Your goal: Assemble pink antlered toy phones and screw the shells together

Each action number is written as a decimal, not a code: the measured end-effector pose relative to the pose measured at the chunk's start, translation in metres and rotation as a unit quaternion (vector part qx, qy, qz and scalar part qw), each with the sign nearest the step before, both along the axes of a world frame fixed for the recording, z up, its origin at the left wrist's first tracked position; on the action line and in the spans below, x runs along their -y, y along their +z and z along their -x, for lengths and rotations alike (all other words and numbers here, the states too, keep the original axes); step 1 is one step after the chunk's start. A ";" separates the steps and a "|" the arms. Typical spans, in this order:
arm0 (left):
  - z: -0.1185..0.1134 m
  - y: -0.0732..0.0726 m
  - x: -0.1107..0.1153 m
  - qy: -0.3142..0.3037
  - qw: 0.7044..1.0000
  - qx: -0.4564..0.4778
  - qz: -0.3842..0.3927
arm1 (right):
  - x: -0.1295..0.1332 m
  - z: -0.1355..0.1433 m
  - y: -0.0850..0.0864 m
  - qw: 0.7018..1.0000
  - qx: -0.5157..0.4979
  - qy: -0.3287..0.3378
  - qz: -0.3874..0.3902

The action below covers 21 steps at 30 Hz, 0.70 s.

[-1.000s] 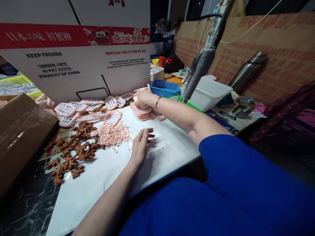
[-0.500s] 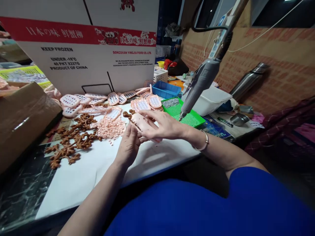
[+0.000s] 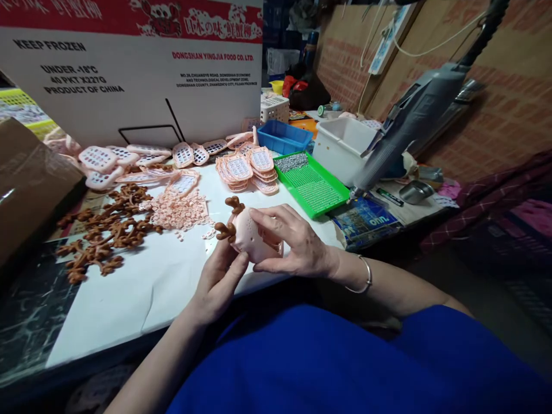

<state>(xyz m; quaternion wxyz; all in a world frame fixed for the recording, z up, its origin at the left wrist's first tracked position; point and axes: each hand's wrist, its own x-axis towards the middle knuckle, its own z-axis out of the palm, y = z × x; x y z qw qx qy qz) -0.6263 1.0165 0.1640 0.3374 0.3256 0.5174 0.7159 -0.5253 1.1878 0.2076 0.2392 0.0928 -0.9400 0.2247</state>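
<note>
Between both hands is a pale pink plastic shell (image 3: 254, 238) with two brown antlers sticking out at its left end. My left hand (image 3: 219, 279) grips its lower left side, thumb on the surface. My right hand (image 3: 297, 244) wraps round the right end, fingers over the top and thumb below. Beyond the hands lie a heap of small pink plastic pieces (image 3: 181, 208) and a pile of brown antler parts (image 3: 116, 230). A stack of pink panels with printed faces (image 3: 237, 168) sits further back.
A grey electric screwdriver (image 3: 409, 121) hangs at the right. Under it lies a green tray (image 3: 323, 195) holding small screws (image 3: 293, 163). Behind are a blue bin (image 3: 284, 138) and a white tub (image 3: 340, 149). A large white carton (image 3: 142, 109) stands at the back, a cardboard box (image 3: 34, 184) at left.
The pink shell has been turned so its rounded, holed side faces me, and both hands have come lower and closer. The view has shifted, and the screwdriver appears further right.
</note>
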 end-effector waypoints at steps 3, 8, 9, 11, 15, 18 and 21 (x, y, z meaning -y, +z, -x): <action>-0.001 0.000 0.006 -0.007 1.000 -0.019 0.016 | 0.009 -0.002 -0.005 1.000 -0.025 -0.017 -0.006; -0.006 -0.008 0.009 0.027 0.999 -0.027 0.013 | 0.016 -0.005 -0.014 0.997 -0.047 -0.033 -0.043; -0.008 -0.009 0.008 0.051 0.998 -0.028 0.020 | 0.017 -0.006 -0.017 0.996 -0.053 -0.043 -0.057; -0.013 -0.012 0.006 0.091 0.995 -0.027 0.036 | 0.019 -0.007 -0.024 0.993 -0.062 -0.064 -0.083; -0.020 -0.016 0.001 0.121 0.991 -0.024 0.043 | 0.021 -0.009 -0.039 0.988 -0.068 -0.083 -0.107; -0.020 -0.018 0.000 0.155 0.984 -0.065 0.050 | 0.020 -0.008 -0.042 0.992 -0.044 -0.073 -0.096; -0.015 -0.018 0.003 0.154 0.978 -0.129 0.058 | 0.016 -0.005 -0.033 0.998 -0.010 -0.056 0.007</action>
